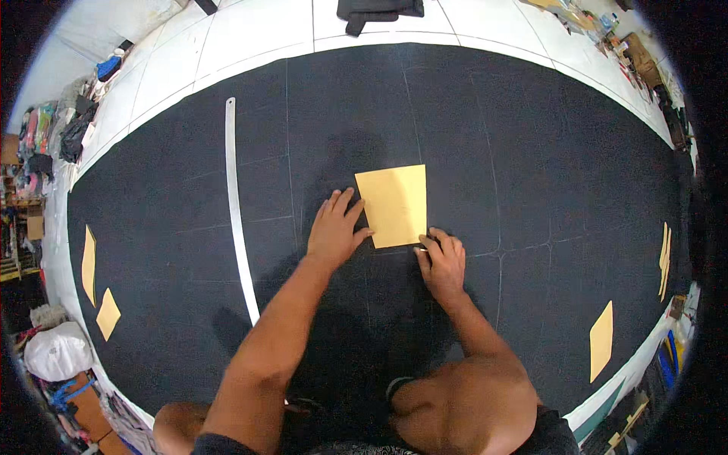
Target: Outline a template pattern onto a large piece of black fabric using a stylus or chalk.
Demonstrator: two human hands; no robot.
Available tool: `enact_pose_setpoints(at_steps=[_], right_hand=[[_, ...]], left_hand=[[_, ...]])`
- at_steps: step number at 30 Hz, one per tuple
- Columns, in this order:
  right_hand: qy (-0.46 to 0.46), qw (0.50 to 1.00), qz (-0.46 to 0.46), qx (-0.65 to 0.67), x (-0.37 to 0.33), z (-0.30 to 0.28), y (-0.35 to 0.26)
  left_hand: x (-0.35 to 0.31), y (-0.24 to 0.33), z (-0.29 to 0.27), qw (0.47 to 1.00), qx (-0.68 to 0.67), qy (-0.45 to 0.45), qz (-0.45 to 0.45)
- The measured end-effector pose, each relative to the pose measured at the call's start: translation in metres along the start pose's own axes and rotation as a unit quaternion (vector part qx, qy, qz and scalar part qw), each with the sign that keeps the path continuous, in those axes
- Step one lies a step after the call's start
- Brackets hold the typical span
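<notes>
A yellow card pattern piece (394, 206), four-sided, lies flat on dark cloth (341, 98) marked with thin pale lines. My left hand (334, 231) rests at its left edge, fingers spread, with fingertips and thumb touching the card. At the lower right corner, my right hand (444, 262) pinches a small white piece of chalk (420, 249) between thumb and fingers. The chalk is mostly hidden by the fingers, and its tip sits close to the card's bottom edge. Left of my left forearm, a long metal ruler (233, 174) lies on the cloth, its near end hidden behind that arm.
More yellow card pieces lie at the left (89, 265) and right (601, 341). Folded dark cloth (379, 11) is on the white tiled floor (258, 38) at the far side. A white bag (58, 353) and clutter line the left rim. My bare knee (470, 409) is near the front.
</notes>
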State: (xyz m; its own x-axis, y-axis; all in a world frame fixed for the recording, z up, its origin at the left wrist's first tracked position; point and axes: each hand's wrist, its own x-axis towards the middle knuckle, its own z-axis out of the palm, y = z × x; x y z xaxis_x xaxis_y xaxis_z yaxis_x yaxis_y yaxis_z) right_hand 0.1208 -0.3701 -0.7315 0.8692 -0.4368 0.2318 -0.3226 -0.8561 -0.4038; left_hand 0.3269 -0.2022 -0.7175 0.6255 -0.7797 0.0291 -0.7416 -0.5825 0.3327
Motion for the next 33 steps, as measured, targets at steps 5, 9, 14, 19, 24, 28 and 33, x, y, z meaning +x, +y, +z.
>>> enact_pose_setpoints(at_steps=[5,9,14,19,24,28,33], right_hand=[[0.020,0.999,0.009,0.037,0.007,0.007,0.006],[0.019,1.000,-0.004,0.015,0.004,0.006,0.007],[-0.001,0.999,-0.017,0.031,-0.004,0.004,0.008],[-0.002,0.999,-0.027,0.025,-0.006,0.007,0.008],[-0.014,0.999,-0.037,0.001,-0.006,0.007,0.010],[0.000,0.999,-0.046,0.008,-0.005,0.007,0.011],[0.001,0.999,-0.033,0.017,-0.004,0.006,0.010]], left_hand=[[0.007,-0.007,0.005,0.996,-0.024,-0.089,0.004],[0.003,-0.005,0.006,0.995,-0.009,-0.101,0.004],[0.001,-0.005,0.003,0.993,-0.022,-0.114,0.005],[0.006,-0.004,-0.001,0.990,0.004,-0.138,0.014],[0.009,-0.006,-0.006,0.987,0.005,-0.162,0.014],[0.011,-0.007,-0.007,0.986,0.012,-0.167,0.023],[0.011,-0.008,-0.005,0.985,0.023,-0.167,0.035]])
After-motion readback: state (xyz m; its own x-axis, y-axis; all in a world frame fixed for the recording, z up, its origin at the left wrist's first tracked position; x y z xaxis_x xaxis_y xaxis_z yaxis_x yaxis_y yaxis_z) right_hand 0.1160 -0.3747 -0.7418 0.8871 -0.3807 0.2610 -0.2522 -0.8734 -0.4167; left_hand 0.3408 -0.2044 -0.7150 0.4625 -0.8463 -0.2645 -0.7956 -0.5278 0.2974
